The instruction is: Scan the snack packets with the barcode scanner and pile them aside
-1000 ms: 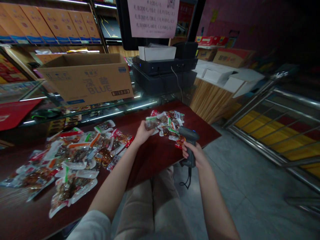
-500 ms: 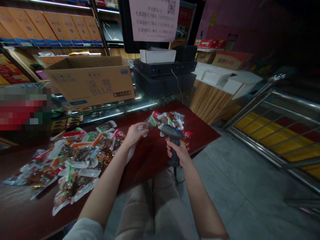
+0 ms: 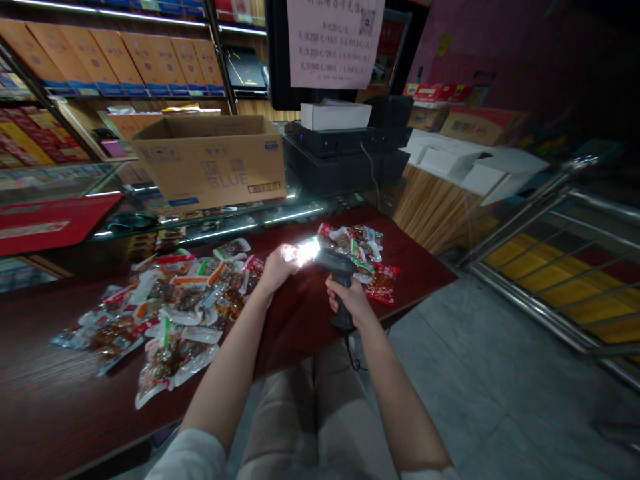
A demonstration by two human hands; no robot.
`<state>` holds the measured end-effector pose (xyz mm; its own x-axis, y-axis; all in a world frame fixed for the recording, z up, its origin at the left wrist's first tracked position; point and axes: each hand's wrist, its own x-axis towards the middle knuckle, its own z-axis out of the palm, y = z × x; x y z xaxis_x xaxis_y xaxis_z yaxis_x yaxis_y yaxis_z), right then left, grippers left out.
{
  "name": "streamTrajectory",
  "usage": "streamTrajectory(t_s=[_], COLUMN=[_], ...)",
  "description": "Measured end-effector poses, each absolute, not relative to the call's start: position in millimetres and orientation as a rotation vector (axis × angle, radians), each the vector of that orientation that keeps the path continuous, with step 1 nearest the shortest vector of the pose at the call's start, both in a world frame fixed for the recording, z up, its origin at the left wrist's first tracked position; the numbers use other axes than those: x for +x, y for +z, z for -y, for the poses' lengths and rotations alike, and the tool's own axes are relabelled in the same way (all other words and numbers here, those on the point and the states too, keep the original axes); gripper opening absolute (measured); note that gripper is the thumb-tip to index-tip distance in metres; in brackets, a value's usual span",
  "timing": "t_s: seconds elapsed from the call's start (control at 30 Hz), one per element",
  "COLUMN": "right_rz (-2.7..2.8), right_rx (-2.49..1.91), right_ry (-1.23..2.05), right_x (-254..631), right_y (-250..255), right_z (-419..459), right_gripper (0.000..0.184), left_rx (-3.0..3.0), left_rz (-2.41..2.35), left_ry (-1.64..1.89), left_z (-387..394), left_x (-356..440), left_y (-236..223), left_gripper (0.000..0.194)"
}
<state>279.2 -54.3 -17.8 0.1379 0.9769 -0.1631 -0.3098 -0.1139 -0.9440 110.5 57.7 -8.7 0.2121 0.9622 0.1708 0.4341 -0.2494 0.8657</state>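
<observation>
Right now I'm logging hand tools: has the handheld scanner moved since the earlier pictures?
Yes. The scanner has moved left, farther from the right corner of the table.

One head feed on my end: mounted above and behind left grip (image 3: 277, 269) and right grip (image 3: 351, 301), facing forward and down, near enough that forearms (image 3: 240, 363) enter from frame bottom. Bench (image 3: 293, 327) under the grips, lap (image 3: 285, 413) nearer, shelves (image 3: 219, 50) beyond-left, floor (image 3: 460, 353) right.
</observation>
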Motion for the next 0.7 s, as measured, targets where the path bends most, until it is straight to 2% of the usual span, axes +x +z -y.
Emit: streamTrajectory(t_s=[0.13,0.33,0.53,0.7], right_rz=[0.793,0.755,0.729,0.656], right_rx=[-1.171,-1.102,-0.971,-0.949], right_ry=[1.301,1.348,1.409,1.364], right_x=[278.1,288.1,327.4,356.4], right_y=[-19.9,-13.5,-11.1,-13.1], right_z=[55.7,57.7,56.2,66.4], right_gripper=[0.031,0.036,0.037,0.036], left_rx=[1.827,1.997,2.199,2.135], left_rz=[-1.32,-1.517,-2.137,-2.399], left_ry=[0.985,0.871,0.543,0.813], left_z=[-57.9,-51.0,-41.4,-38.0], left_x=[107.1,98.7,81.9,79.1], left_y=[-10.8,-1.5,13.6,9.8], left_gripper=[0.036,0.06,0.041,0.045])
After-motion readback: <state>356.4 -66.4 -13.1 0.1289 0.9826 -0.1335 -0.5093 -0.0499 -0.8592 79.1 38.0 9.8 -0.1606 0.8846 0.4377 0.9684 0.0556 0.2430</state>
